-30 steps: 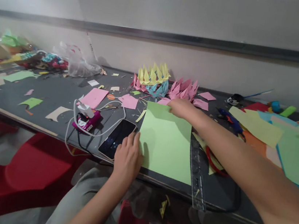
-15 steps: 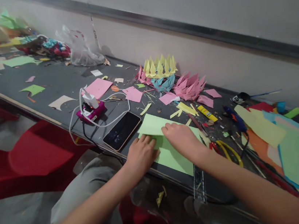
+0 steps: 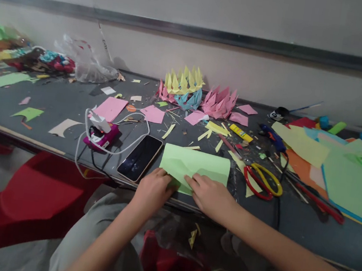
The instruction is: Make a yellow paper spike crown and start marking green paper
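Observation:
A light green paper sheet [image 3: 197, 164], folded over toward me, lies at the near edge of the dark table [image 3: 54, 105]. My left hand [image 3: 152, 190] has its fingers curled on the sheet's near left corner. Beside it, my right hand [image 3: 208, 194] presses its fingers flat on the near edge of the same sheet. A black phone [image 3: 140, 157] lies just left of the sheet, and red and yellow scissors [image 3: 262, 179] lie just to its right.
A pink charger with a white cable [image 3: 101, 134] sits by the phone. Folded paper crowns in yellow, pink and blue [image 3: 195, 94] stand at the back. Coloured paper sheets [image 3: 345, 175] pile at the right, scraps and a glue stick [image 3: 241, 133] lie about. A red chair [image 3: 36, 196] stands below left.
My right hand drew the far edge of the green sheet toward me and folded it over. Both hands now rest on its near edge. The scissors have come into sight.

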The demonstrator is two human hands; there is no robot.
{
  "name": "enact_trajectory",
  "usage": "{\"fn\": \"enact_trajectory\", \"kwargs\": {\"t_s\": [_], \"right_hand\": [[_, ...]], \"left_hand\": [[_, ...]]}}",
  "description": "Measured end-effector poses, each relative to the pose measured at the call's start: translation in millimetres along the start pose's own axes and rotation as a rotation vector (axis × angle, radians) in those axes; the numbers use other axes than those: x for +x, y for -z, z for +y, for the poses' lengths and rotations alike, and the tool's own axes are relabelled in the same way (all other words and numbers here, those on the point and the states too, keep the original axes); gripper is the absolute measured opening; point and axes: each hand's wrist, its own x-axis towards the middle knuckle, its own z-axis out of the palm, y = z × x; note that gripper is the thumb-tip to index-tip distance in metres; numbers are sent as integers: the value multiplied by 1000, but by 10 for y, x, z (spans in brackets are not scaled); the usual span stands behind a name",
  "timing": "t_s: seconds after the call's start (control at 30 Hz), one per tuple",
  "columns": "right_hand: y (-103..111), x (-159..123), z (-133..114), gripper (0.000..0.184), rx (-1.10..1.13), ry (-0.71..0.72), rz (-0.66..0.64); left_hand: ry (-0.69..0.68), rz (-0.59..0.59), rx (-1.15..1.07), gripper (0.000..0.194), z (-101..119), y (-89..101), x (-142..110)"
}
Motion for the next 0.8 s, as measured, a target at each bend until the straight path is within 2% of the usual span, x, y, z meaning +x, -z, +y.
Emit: {"fn": "enact_trajectory", "kwargs": {"t_s": [0.13,0.27,0.33,0.4,0.47,0.57,0.67,0.8], "right_hand": [[-71,-81,18,43,19,30,34],[-152,-89,31,44,14,45,49],[-164,-83,35,44,18,51,50],[-168,-79,42,44,27,60,51],[-175,-79,52,44,38,60,55],[-197,-79,64,43,44,54,66],[-205,-77,62,41,45,47,67],[-177,-68,45,40,59,36,56]], "left_hand": [[17,22,-178,9,-68,5,-12],[95,209,-302,26,-169,-73,-100],[74,258,-352,35,-250,-92,-153],[-9,205,-368,34,-333,-72,-187],[-89,106,-342,26,-395,-18,-194],[-142,8,-284,14,-421,76,-162],[-169,-20,-219,12,-392,126,-119],[-201,9,-146,10,-359,121,-80]]}}
